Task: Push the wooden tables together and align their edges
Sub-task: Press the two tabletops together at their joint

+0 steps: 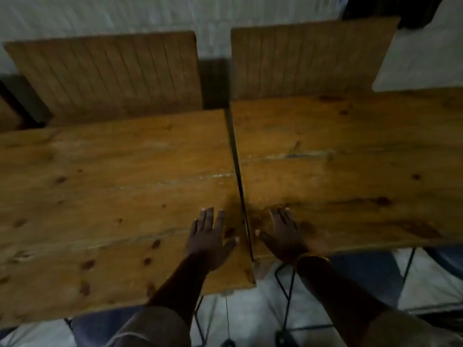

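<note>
Two wooden tables stand side by side with a thin dark seam between them. The left table reaches nearer to me than the right table, so their near edges are offset. My left hand lies flat and open on the left table's top beside the seam. My right hand lies flat on the right table, fingers spread, a gold bracelet on its wrist. Neither hand holds anything.
Two wooden slatted chair backs stand beyond the tables, the left chair back and the right chair back, with a gap between them. Black metal table legs and a pale tiled floor show below the near edges.
</note>
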